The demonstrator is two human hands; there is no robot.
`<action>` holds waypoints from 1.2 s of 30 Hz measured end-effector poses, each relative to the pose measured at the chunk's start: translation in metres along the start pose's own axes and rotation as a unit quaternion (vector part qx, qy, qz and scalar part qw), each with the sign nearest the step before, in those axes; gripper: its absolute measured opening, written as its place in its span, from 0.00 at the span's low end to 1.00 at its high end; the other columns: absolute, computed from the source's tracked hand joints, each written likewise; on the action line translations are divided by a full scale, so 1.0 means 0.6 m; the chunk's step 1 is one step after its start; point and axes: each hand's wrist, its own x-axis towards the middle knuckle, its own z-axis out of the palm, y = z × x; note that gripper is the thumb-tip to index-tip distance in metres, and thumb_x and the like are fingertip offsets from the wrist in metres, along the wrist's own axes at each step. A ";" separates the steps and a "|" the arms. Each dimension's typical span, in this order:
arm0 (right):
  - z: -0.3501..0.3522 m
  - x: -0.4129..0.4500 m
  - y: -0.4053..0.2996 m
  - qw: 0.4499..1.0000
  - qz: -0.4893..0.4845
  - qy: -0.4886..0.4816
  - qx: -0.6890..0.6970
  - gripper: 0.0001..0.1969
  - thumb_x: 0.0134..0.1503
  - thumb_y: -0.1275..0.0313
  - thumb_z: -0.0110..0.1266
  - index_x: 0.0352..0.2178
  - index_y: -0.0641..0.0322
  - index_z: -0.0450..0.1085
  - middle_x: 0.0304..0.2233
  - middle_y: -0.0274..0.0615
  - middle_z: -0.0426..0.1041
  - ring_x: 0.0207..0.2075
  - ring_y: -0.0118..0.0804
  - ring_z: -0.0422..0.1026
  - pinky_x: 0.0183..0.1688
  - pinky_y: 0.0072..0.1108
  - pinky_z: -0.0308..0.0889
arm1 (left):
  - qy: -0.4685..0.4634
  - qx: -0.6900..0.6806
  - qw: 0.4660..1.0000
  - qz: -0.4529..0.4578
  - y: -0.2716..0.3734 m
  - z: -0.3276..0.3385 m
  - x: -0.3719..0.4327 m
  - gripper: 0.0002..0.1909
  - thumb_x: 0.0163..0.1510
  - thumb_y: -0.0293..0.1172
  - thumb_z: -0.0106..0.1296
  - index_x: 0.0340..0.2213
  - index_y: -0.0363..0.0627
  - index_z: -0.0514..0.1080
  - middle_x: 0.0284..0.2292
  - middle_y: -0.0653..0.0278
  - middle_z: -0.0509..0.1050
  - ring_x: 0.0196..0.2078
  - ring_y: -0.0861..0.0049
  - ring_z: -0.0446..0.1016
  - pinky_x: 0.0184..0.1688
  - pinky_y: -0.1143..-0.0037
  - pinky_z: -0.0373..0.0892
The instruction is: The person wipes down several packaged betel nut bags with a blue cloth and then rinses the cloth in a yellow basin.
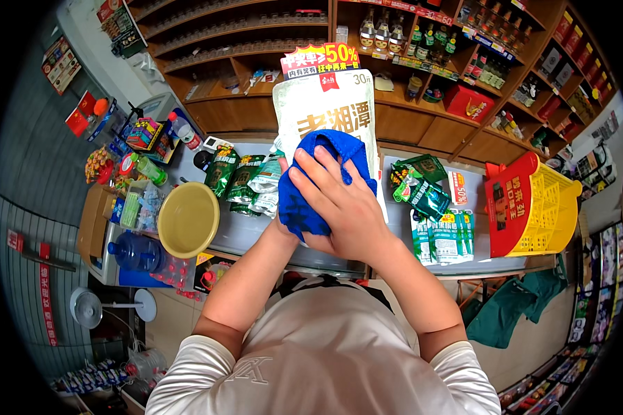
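Above the glass counter stands a large white display package with gold printing and a red and yellow header card. My right hand lies flat over a folded blue cloth, pressing it to the package's lower front. The cloth has dark damp patches near its lower edge. Behind the cloth, my left hand supports the package low on its left side; most of that hand is hidden, with a fingertip showing at the package's edge. Green and white snack pouches stand just left of the package.
A yellow basin stands on the counter's left, by a blue water jug. To the right are green pouches, white-green packs and a yellow-red plastic rack. Wooden shelves with bottles rise behind.
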 end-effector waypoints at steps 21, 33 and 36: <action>-0.017 0.040 0.011 0.999 0.038 0.033 -0.012 0.42 0.43 0.66 0.63 0.61 0.60 0.61 0.67 0.49 0.56 0.67 0.55 0.56 0.64 0.48 0.53 | -0.012 0.021 0.999 -0.043 -0.033 0.000 -0.016 0.46 0.59 0.74 0.26 0.65 0.53 0.53 0.61 0.58 0.61 0.61 0.64 0.64 0.62 0.62 0.63; -0.014 0.057 0.030 0.996 0.064 0.055 -0.026 0.39 0.45 0.67 0.63 0.61 0.59 0.61 0.65 0.49 0.58 0.66 0.55 0.57 0.65 0.47 0.53 | -0.009 0.024 0.999 -0.035 -0.034 0.002 -0.020 0.45 0.60 0.74 0.26 0.66 0.54 0.51 0.63 0.58 0.59 0.63 0.64 0.62 0.64 0.62 0.61; -0.012 0.058 0.036 0.996 0.066 0.057 -0.025 0.39 0.46 0.67 0.63 0.61 0.60 0.61 0.65 0.50 0.58 0.66 0.55 0.58 0.65 0.46 0.52 | -0.005 0.024 0.999 -0.032 -0.033 0.003 -0.022 0.45 0.60 0.73 0.26 0.66 0.54 0.50 0.64 0.58 0.58 0.64 0.64 0.62 0.64 0.62 0.61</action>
